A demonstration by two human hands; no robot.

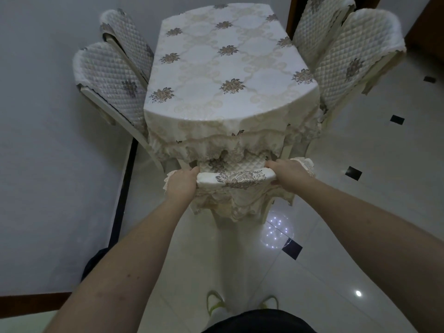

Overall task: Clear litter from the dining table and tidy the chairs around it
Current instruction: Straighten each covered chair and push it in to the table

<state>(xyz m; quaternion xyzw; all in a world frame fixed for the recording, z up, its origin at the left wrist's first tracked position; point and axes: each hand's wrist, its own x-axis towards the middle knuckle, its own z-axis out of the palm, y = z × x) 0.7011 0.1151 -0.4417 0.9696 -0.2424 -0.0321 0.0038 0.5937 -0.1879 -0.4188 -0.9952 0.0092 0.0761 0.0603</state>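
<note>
The dining table (230, 68) wears a cream cloth with brown flower prints, and nothing lies on its top. A near chair (237, 180) with a cream floral cover stands at the table's front end, its seat under the cloth's lace hem. My left hand (181, 182) grips the left end of the chair's top rail. My right hand (288, 173) grips the right end of that rail. Both arms reach forward from the bottom of the view.
Two quilted-cover chairs (110, 78) lean in at the table's left side, by the grey wall. Two more chairs (346, 56) stand at its right. Glossy tiled floor (360, 188) spreads to the right. A dark wooden door frame (292, 15) stands behind the table.
</note>
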